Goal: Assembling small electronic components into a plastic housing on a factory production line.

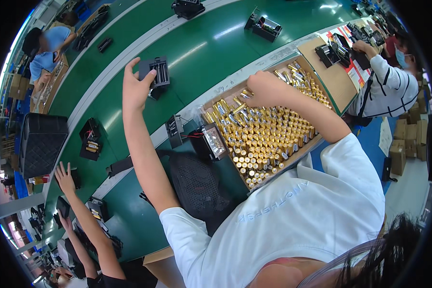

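My left hand reaches over the green conveyor, its thumb pressed on a black battery case whose ribbed slots face up. Its index finger sticks out past the case. My right hand is curled low over a cardboard box of batteries, its fingers closed round gold-and-silver batteries at the box's far side. How many it grips is hidden by the hand. Many batteries stand upright in the box, while others lie loose on top toward the far left.
Beside the box sit an opened black device with red wires and a black mesh bag. More opened cases lie along the belt, including one at the top. Co-workers' arms reach in at lower left; another person works at right.
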The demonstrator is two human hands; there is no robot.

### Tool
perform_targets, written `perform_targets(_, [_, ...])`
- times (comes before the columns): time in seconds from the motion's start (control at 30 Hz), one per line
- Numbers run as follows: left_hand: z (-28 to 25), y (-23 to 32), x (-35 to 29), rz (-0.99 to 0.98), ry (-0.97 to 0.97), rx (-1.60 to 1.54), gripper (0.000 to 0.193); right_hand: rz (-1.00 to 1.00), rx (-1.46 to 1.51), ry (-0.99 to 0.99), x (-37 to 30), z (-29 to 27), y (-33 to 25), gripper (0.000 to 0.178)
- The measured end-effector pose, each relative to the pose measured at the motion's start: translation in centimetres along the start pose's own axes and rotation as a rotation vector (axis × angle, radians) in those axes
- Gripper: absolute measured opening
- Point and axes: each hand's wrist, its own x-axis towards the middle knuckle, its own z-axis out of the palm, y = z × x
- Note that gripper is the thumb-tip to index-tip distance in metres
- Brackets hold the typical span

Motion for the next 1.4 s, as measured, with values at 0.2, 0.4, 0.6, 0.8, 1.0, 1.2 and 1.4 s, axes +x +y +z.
perform_targets(0.2, [0.5, -1.4, 0.6, 0.004, -0.080, -0.097, 0.053, -0.006, 0.001, -0.049, 0.2, -0.8, -0.5, 0.038])
perform_targets(0.4, [1.2, -2.1, 0.9, -0.018, -0.080, -0.160, 0.048, -0.059, -0.016, -0.084, 0.7, -0.9, -0.1, 0.037])
perform_targets(0.6, [1.5, -2.0, 0.5, -0.013, -0.084, -0.169, 0.046, -0.032, -0.011, -0.171, 1.1, -0.6, -0.5, 0.038])
perform_targets(0.8, [2.0, -1.6, 0.7, 0.011, -0.083, -0.139, 0.046, -0.009, 0.039, -0.110, 0.8, 0.5, 1.1, 0.037])
perform_targets(1.0, [2.3, -1.3, 0.4, 0.023, -0.107, -0.135, 0.046, 0.045, 0.095, -0.248, 0.7, -0.7, 0.2, 0.033])
perform_targets(1.2, [2.5, -1.9, 0.6, 0.002, -0.064, -0.233, 0.041, -0.112, 0.377, -0.030, 0.9, -3.6, -1.1, 0.025])
perform_targets(1.4, [2.4, -2.3, 0.5, -0.021, 0.046, -0.330, 0.041, -0.276, 0.459, 0.389, 8.6, -8.2, -7.8, 0.027])
